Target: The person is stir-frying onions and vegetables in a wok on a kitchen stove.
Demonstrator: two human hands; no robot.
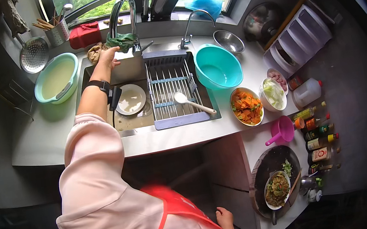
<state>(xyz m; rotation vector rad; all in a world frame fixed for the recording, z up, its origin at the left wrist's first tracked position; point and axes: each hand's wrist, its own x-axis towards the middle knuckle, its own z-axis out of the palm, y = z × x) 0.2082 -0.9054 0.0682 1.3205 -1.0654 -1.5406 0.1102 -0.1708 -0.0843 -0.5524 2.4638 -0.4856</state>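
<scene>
My left hand (109, 57) reaches over the back of the sink (125, 70), its fingers apart and at the edge of a green cloth (122, 42). That cloth hangs bunched at the chrome kitchen faucet (132, 20). Behind the wrist lies a crumpled tan cloth (94, 53). A white plate (130, 99) with some liquid sits in the left of the sink. Over the sink's right part is a metal drying rack (169, 85) with a white, long-handled spoon (194, 102) lying on it. My right hand (225, 219) hangs low beside my red apron (181, 201), fingers curled, its inside hidden.
A pale green basin (74, 78) of cloudy liquid stands left of the sink. Rightward are a turquoise basin (219, 66), a bowl of sliced carrots (247, 106), a pink ladle (281, 129) and several bottles (317, 143). A plate of food (277, 190) rests on a round chopping board (259, 177).
</scene>
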